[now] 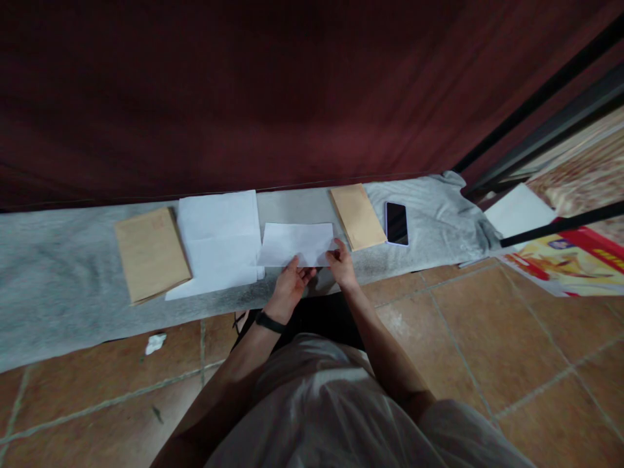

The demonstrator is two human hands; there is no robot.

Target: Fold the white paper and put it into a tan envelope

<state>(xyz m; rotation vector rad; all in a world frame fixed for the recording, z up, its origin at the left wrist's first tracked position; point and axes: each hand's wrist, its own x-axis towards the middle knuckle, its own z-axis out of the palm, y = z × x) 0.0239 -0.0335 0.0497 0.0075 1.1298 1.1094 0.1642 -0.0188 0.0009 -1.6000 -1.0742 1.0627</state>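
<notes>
A folded sheet of white paper (297, 242) lies across the middle, long side toward me, just above the grey cloth. My left hand (291, 284) pinches its near edge, with the thumb on top and the fingers underneath. At the near right corner, my right hand (341, 265) is closed on the same paper. To the left is a stack of white sheets (219, 244), and beyond it a pile of brown envelopes (153, 255). Right of the paper lies another brown envelope or small pile of them (358, 218).
A phone (396, 224) rests on the grey cloth (429, 224) right of the envelopes. A dark red curtain (244, 97) hangs behind. Black metal bars (550, 84) and a colourful printed box (575, 260) stand at the right. A crumpled tissue (155, 343) is on the tiled floor (453, 331).
</notes>
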